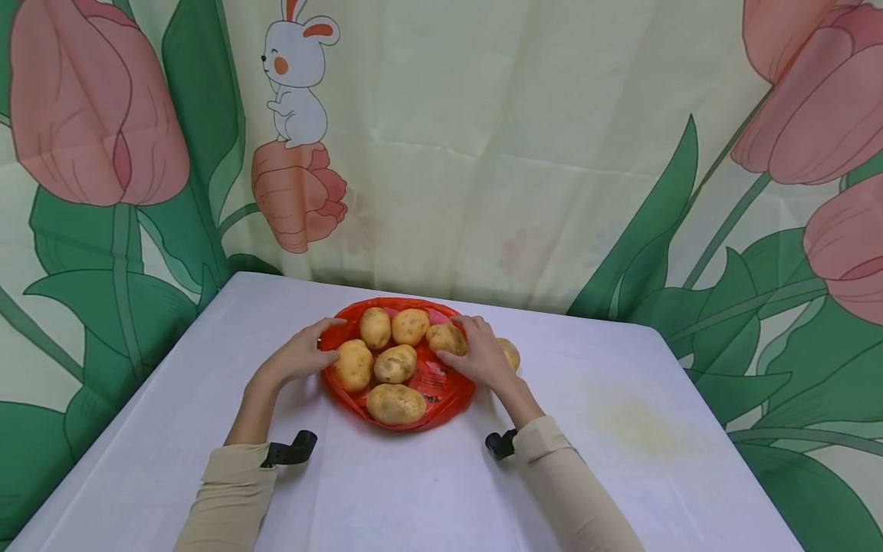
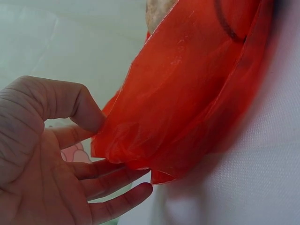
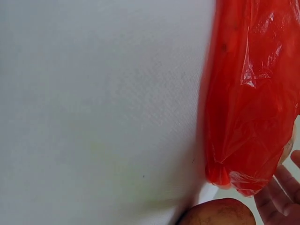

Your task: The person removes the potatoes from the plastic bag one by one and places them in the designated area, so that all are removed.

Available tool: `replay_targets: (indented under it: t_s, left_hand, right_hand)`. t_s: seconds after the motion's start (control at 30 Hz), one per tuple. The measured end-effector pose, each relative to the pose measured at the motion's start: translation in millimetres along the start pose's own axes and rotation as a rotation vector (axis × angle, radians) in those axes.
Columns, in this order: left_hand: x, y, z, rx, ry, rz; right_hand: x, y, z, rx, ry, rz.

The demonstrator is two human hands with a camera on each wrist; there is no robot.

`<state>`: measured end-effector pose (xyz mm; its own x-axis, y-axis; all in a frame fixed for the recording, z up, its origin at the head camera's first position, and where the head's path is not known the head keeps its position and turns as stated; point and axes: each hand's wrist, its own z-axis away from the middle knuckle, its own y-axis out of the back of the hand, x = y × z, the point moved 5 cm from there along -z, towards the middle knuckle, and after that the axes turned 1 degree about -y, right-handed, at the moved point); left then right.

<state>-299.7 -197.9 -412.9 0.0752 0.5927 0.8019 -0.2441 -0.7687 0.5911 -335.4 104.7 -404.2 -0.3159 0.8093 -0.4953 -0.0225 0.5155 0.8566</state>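
Observation:
A red plastic bag [image 1: 431, 372] lies spread wide on the table with several potatoes [image 1: 396, 404] in it. My left hand [image 1: 300, 356] is at the bag's left rim; the left wrist view shows the thumb pinching the red film [image 2: 164, 93] against the fingers behind it. On the other side, my right hand [image 1: 480, 353] reaches over the rim, its thumb and fingers about a potato [image 1: 447, 339]. Only part of this hand shows in the right wrist view, so its hold is unclear. Another potato [image 1: 509, 354] lies outside the bag, partly behind the right hand.
A white cloth covers the table [image 1: 607, 475], with a faint yellowish stain [image 1: 638, 425] to the right. Behind its far edge hangs a curtain [image 1: 469, 153] printed with tulips and a rabbit. Each wrist wears a black strap camera [image 1: 290, 451].

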Motion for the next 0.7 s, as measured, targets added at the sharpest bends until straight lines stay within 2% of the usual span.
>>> replay_targets:
  t_s: [0.43, 0.7]
  left_hand:
    - [1.0, -0.3, -0.2, -0.003, 0.005, 0.002]
    - [0.0, -0.1, 0.3, -0.004, 0.002, 0.004]
  right_hand:
    - [0.5, -3.9, -7.2, -0.066, -0.02, 0.04]
    - [1.1, -7.0, -6.7, -0.071, -0.027, 0.032]
